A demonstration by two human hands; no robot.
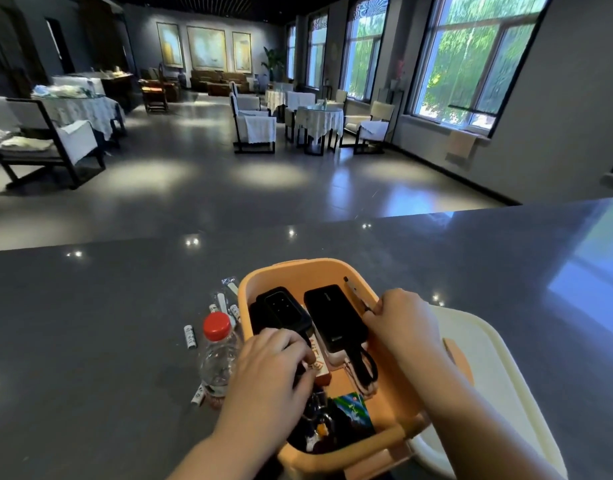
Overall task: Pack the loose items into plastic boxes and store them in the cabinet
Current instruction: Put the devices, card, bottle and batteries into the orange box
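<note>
A person is packing small things into an orange plastic box with rounded corners (300,271), which is sitting on a shiny dark grey counter (107,306). The left hand (270,368) is reaching into the box, and its curled fingers are pressing down on dark things there; I cannot tell if it is holding one. The right hand (402,320) is pinching a thin dark pen (354,292) at the box's right wall. Two flat black gadgets (332,317) are lying inside the box. Just left of the box, a clear plastic bottle with a red cap (218,355) and some small white wrapped packets (190,337) are waiting. A cream plastic lid (488,368) is lying right of the box. I think the packets should go in next, then the lid.
</note>
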